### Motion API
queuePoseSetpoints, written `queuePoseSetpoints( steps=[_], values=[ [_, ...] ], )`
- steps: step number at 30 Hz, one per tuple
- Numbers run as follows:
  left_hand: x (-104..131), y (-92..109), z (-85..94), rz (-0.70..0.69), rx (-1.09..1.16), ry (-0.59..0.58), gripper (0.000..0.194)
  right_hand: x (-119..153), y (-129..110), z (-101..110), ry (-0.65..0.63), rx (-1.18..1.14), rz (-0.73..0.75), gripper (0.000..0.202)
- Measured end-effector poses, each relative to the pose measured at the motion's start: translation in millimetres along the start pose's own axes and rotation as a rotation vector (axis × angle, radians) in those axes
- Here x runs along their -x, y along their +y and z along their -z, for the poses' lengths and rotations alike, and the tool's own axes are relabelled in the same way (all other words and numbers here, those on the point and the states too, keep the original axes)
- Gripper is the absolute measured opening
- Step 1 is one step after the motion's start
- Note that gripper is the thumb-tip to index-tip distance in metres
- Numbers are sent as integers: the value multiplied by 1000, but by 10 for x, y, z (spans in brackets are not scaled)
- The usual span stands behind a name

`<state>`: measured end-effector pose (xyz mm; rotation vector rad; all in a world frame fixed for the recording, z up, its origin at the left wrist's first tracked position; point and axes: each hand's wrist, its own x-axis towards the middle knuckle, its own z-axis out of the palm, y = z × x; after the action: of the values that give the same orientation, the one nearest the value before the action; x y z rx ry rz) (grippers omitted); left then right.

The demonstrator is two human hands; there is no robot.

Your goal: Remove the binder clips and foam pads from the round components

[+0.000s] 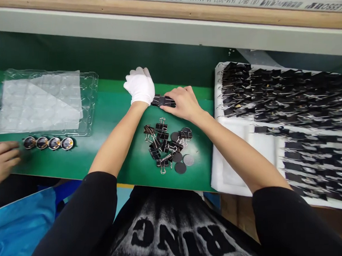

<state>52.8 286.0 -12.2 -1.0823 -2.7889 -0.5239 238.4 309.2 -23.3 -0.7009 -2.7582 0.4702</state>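
My left hand, in a white glove, is up on the green tabletop with its fingers bent together. What it holds, if anything, is hidden beneath the glove. Black binder clips lie in a row between my hands, their left end partly behind the glove's cuff. My bare right hand closes its thumb and fingers round the right end of this row. Nearer to me is a loose pile of black binder clips with silver wire handles. Several dark round discs and one greyer disc lie beside the pile.
At right, a white foam tray bears rows of black clipped pieces. A clear plastic tray with a white sheet lies at left. Several round shiny parts stand before it, near a co-worker's blurred hand. A ledge spans the back.
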Motion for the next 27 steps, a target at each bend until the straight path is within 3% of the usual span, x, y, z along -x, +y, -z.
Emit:
queuePoseSetpoints(
  steps=[7, 12, 15, 18, 20, 23, 27],
  values=[
    [27, 30, 59, 13, 18, -78, 45, 9, -6, -8, 2, 10, 2, 48],
    [36, 51, 109, -13, -25, -45, 48, -46, -63, 45, -63, 17, -15, 45],
    [27, 15, 268, -63, 206, -134, 54, -80, -96, 173, -78, -74, -79, 43],
    [126, -77, 580, -270, 582, -299, 71, -6, -106, 398, -135, -452, -151, 37],
    [286, -160, 826, -425, 664, -434, 71, 120, -125, 555, -261, -848, -196, 45],
    [593, -251, 1162, -537, 546, -522, 71, 369, -209, 718, -379, -1315, -342, 50],
    [950, -207, 1465, -630, 382, -587, 61, 710, -380, 805, -313, -1473, -442, 49]
  ],
)
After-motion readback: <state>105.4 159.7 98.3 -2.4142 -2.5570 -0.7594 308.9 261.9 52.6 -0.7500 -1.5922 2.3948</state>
